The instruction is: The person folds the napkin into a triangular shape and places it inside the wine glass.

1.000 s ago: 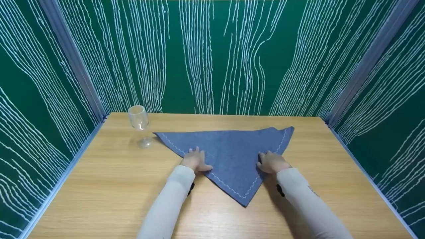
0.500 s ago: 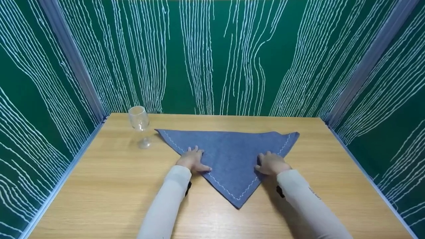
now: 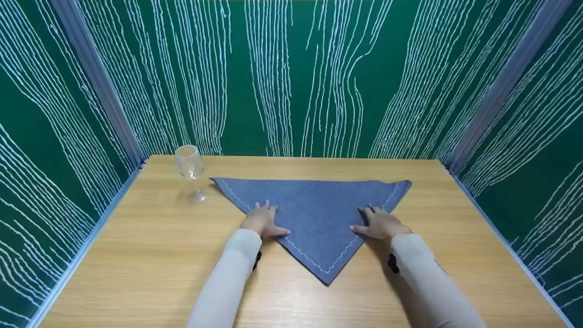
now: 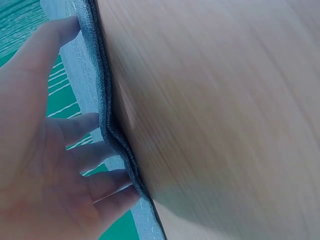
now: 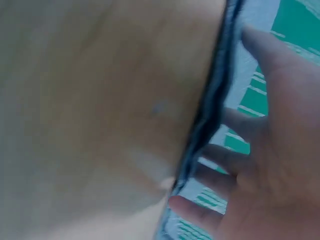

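Observation:
A blue-grey cloth napkin (image 3: 314, 218), folded into a triangle with white zigzag stitching along its two slanted edges, lies on the table with one point toward me. My left hand (image 3: 264, 221) rests on its left slanted edge, fingers spread and thumb out. On the opposite slanted edge lies my right hand (image 3: 380, 223), its fingers extended over the cloth. In the left wrist view the layered edge of the napkin (image 4: 102, 85) runs past the fingertips. The right wrist view, slightly blurred, has the napkin's edge (image 5: 212, 100) beside the right fingers.
An upright stemmed glass (image 3: 190, 166) stands at the back left of the wooden table (image 3: 136, 255), left of the napkin's far corner. Green panels with white wavy lines (image 3: 273, 82) enclose the table's back and sides.
The napkin's near point has shifted left and its right corner outward, making the triangle more even. My right hand has moved slightly right and its fingers have straightened.

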A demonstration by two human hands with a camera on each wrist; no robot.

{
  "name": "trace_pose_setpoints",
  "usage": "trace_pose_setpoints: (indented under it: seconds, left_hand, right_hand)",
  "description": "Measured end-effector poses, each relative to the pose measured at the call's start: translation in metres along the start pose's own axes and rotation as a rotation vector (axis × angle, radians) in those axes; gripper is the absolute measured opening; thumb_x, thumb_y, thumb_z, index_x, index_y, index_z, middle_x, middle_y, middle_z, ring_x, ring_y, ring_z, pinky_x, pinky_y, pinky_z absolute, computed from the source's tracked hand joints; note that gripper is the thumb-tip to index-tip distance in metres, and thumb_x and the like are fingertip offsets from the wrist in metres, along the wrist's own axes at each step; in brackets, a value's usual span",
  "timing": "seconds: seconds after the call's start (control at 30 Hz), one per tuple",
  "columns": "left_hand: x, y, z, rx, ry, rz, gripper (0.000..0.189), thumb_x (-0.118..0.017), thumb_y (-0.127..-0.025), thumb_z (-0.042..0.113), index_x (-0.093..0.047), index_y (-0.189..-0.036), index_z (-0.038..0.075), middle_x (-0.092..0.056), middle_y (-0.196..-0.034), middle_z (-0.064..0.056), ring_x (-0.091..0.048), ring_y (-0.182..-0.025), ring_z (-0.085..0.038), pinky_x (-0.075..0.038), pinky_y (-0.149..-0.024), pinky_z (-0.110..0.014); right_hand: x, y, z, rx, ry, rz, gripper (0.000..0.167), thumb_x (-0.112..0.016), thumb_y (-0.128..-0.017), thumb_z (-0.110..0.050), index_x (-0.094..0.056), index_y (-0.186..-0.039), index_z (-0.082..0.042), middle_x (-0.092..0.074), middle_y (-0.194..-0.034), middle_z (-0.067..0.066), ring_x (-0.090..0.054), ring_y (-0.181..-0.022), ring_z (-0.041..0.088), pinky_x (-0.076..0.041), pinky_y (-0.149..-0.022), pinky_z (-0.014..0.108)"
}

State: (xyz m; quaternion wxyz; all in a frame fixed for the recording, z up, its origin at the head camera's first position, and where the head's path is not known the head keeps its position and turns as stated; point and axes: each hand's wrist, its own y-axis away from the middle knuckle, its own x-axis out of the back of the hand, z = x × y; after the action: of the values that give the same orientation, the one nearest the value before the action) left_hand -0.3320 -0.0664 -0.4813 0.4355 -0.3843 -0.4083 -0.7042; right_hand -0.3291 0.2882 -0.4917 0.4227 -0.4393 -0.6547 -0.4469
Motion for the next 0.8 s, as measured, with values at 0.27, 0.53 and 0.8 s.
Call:
trace_pose_setpoints:
  seconds: [0.27, 0.53, 0.8]
  left_hand:
    - [-0.0022, 0.0012, -0.0020, -0.004, -0.004, 0.017, 0.096, -0.072, -0.085, 0.059, -0.034, -0.156, 0.008, -0.019, -0.163, -0.022, -0.014, -0.147, -0.047, -0.023, -0.116, -0.057]
    - [-0.0030, 0.0040, -0.0044, -0.002, -0.007, 0.027, 0.095, -0.072, -0.085, 0.060, -0.034, -0.156, 0.008, -0.019, -0.162, -0.022, -0.015, -0.147, -0.048, -0.023, -0.116, -0.057]
    - [-0.0024, 0.0061, -0.0087, -0.015, -0.062, 0.018, 0.096, -0.070, -0.085, 0.062, -0.035, -0.156, 0.007, -0.021, -0.162, -0.023, -0.017, -0.146, -0.050, -0.025, -0.115, -0.057]
  right_hand:
    - [0.0016, 0.0010, 0.0013, 0.002, -0.025, -0.026, 0.090, -0.054, -0.093, -0.067, -0.032, -0.156, -0.006, -0.018, -0.159, 0.031, -0.016, -0.143, 0.055, -0.021, -0.108, 0.071]
    - [0.0015, 0.0014, -0.0001, -0.005, -0.027, -0.047, 0.091, -0.053, -0.094, -0.066, -0.029, -0.157, -0.005, -0.016, -0.160, 0.031, -0.014, -0.144, 0.054, -0.020, -0.109, 0.071]
    - [-0.0021, 0.0022, -0.0026, 0.033, -0.011, -0.035, 0.088, -0.055, -0.095, -0.061, -0.031, -0.155, -0.001, -0.018, -0.158, 0.034, -0.016, -0.143, 0.055, -0.021, -0.110, 0.068]
